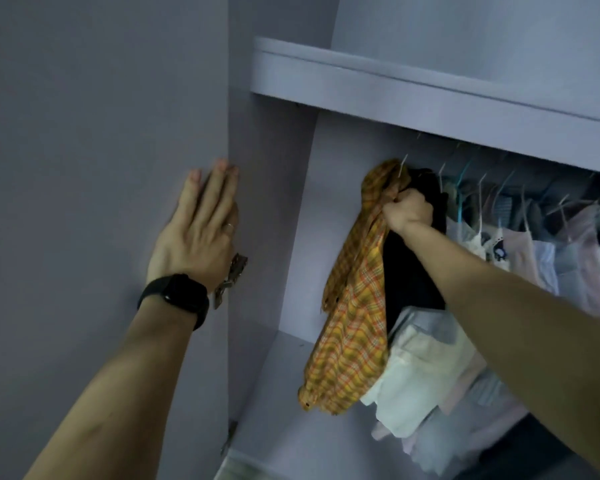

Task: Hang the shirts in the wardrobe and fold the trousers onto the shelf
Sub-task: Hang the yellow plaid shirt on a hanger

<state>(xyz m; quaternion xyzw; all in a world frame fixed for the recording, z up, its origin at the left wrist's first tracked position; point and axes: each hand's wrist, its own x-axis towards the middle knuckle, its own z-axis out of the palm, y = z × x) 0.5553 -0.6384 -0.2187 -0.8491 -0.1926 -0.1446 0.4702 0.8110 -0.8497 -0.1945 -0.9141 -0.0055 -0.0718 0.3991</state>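
Yellow-orange plaid cotton shirt [352, 327] hangs at the rail's left end inside our lilac wardrobe [271, 202], right hand [407, 209] fisted around its collar; left hand [201, 223] lies flat, fingers straight, on the door [94, 133].

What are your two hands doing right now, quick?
Left hand: open, pressed flat on the wardrobe door.
Right hand: closed, gripping the yellow checked shirt near its top.
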